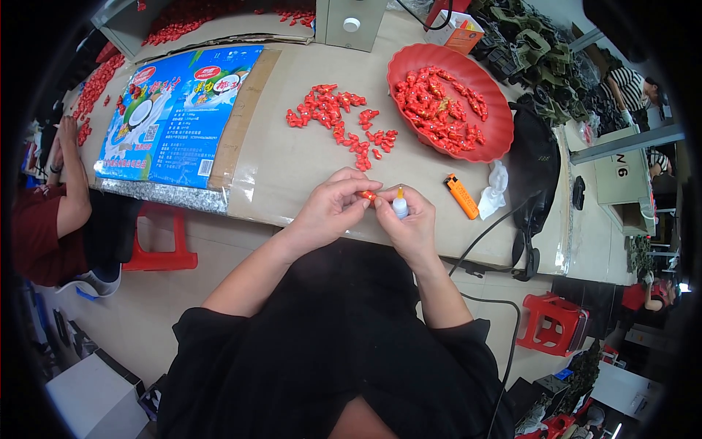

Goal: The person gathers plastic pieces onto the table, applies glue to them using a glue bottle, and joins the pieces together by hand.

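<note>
Soft, fairly bright light covers the counter (267, 150), its front edge bowed by fisheye distortion, the picture's rim black.

On my feed I see pale floor (142, 322) at eight o'clock, with red stools (181, 238) at nine and four.

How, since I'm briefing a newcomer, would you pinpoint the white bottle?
Go down-left from the red bowl to the person's right hand. It holds the bottle, whose white body and amber tip set it apart from the red piece alongside.
</note>
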Demonstrator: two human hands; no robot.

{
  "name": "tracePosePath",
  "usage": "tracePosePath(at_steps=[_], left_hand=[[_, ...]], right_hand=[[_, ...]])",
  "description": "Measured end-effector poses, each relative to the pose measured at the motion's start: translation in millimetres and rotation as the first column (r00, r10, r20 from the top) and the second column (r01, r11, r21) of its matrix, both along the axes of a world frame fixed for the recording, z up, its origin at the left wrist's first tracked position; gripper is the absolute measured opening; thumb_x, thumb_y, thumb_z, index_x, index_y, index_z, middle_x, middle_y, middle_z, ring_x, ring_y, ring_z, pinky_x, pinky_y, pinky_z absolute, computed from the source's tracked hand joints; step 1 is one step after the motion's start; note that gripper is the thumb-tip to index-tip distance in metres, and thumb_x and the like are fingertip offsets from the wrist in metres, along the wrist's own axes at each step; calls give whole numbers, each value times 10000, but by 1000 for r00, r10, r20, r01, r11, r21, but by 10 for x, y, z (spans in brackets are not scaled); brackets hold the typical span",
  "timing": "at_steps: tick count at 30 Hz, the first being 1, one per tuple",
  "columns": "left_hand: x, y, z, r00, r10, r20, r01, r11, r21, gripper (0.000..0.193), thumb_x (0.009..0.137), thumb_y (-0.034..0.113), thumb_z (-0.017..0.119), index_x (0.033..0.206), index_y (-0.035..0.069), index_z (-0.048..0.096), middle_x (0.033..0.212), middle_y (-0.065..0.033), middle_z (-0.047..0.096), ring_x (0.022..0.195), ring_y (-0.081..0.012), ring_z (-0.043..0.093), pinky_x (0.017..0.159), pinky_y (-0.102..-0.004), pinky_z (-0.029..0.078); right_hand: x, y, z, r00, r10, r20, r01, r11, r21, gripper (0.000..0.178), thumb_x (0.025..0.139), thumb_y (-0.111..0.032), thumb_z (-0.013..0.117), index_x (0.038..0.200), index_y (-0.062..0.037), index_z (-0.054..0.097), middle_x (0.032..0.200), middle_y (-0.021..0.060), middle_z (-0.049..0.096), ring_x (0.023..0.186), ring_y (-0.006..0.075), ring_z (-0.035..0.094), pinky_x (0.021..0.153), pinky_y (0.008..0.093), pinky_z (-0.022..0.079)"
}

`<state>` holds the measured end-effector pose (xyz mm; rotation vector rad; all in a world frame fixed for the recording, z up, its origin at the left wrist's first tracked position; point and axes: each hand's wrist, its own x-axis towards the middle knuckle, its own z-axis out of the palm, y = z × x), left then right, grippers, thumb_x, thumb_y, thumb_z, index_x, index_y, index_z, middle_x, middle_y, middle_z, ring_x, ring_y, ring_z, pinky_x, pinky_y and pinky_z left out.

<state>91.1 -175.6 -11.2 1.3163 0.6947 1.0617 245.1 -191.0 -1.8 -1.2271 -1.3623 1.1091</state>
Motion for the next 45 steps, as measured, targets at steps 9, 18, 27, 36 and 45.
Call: tracePosePath(at_steps=[9, 18, 27, 36, 45], left_hand=[[-29, -36, 37, 996, 7, 87, -9, 1000, 20, 261, 832, -45, 481, 1085, -20, 538, 1057, -65, 436, 979, -132, 497, 838, -246, 432], [-1, -35, 87, 988, 50, 148, -44, 998, -42, 379, 811, -92, 477, 1184, -32, 442, 1042, -81, 462, 991, -144, 500, 882, -274, 419], [-13, -27, 62, 994, 39, 103, -40, 999, 15, 404, 809, -97, 473, 1204, -24, 420, 1038, -84, 471, 990, -143, 498, 877, -276, 421], [-19, -34, 49, 995, 10, 102, 8, 986, -168, 343, 828, -28, 509, 1165, -25, 445, 1020, -70, 494, 920, -110, 518, 803, -236, 441], [-9, -23, 85, 998, 30, 53, -21, 985, -172, 265, 825, -38, 502, 1089, -39, 520, 1010, -52, 496, 886, -95, 529, 754, -213, 453]], right_hand=[[-37, -45, 20, 991, -26, -134, 33, 998, 49, 62, 773, -2, 587, 834, 11, 583, 757, 12, 557, 663, 47, 498, 586, 190, 407], [-8, -38, 34, 998, -20, -64, 24, 997, 76, 135, 749, 1, 605, 878, 3, 568, 792, 17, 554, 730, 69, 517, 649, 201, 421], [-10, -40, 9, 999, -25, -21, 27, 995, 96, 139, 736, -4, 611, 870, 1, 573, 796, 34, 562, 725, 84, 529, 651, 212, 422], [-5, -33, 55, 997, -14, -79, 15, 1000, 12, 113, 773, -24, 598, 879, 4, 571, 779, 1, 559, 698, 40, 490, 613, 176, 398], [25, -12, 55, 997, -2, -76, -1, 999, -39, 103, 751, -46, 617, 837, 0, 587, 752, 10, 564, 691, 46, 500, 608, 188, 407]])
